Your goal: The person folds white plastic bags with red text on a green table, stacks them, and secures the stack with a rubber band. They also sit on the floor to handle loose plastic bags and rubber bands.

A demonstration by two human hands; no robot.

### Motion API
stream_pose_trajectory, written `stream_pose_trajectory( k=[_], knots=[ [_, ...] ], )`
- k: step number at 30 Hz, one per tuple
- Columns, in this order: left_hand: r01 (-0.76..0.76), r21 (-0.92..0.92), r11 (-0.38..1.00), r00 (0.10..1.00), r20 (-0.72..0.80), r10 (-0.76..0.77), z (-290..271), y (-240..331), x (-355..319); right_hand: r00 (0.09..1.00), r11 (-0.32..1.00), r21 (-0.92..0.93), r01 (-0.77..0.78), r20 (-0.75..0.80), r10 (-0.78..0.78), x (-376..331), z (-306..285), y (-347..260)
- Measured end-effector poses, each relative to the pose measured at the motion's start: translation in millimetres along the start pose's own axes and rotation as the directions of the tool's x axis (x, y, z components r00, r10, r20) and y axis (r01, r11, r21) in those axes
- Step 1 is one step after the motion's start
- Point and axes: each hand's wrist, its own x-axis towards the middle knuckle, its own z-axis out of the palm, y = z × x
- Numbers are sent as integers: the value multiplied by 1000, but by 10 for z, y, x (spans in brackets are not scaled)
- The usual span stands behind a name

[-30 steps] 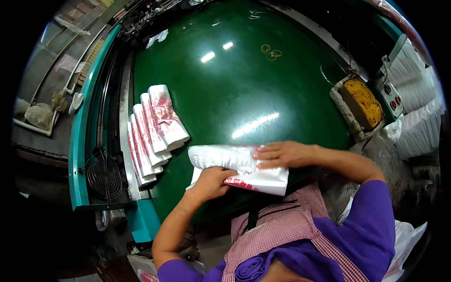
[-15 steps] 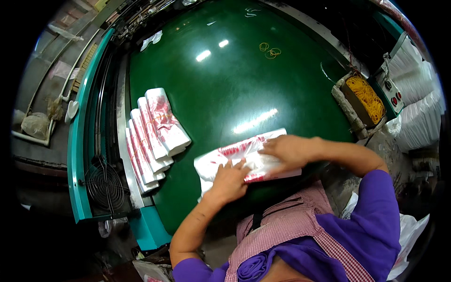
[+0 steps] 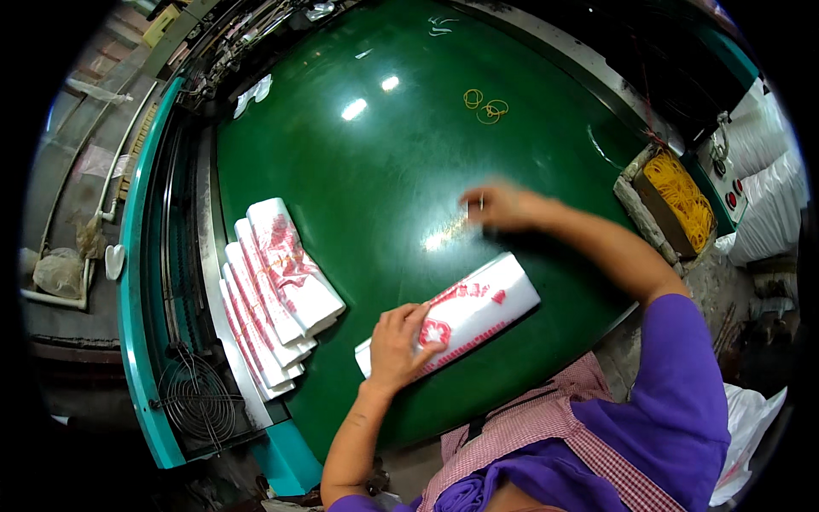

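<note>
A folded bundle of white plastic bags with red print (image 3: pixel 478 299) lies slantwise on the green belt in front of me. My left hand (image 3: pixel 401 343) grips its left end, fingers over the top and thumb along the printed face. Beyond the bundle, my right hand (image 3: pixel 499 206) is off it above the belt, its fingers smeared by motion. Whether it holds anything does not show. Farther out, a few loose yellow rubber bands (image 3: pixel 492 111) lie on the belt. To the left, several folded bag bundles (image 3: pixel 286 256) overlap in a fanned row, with bands around them.
The green belt (image 3: pixel 341 162) is bordered by a metal strip and teal frame (image 3: pixel 136 282) at left, with a round wire guard (image 3: pixel 200 397) near me. At right stand a box of yellow rubber bands (image 3: pixel 678 200), a control box with red buttons (image 3: pixel 727 189) and stacked white bags (image 3: pixel 763 213).
My right hand has left the bundle and moved up and away over the belt. The bundle is now folded flatter and narrower, with my left hand still on its left end.
</note>
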Motion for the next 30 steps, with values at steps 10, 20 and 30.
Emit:
stream_pose_trajectory(
  k=[10,20,30],
  knots=[
    [237,-339,911,936,332,-120,-22,349,30,760,944,-204,-260,-646,70,996,-1072,989],
    [159,-982,102,818,73,-570,-34,530,-559,712,988,151,-18,-692,119,558,-1082,643],
    [-58,-993,-100,851,4,-526,-13,653,-708,896,881,468,77,-420,145,-92,-918,-251]
  ],
)
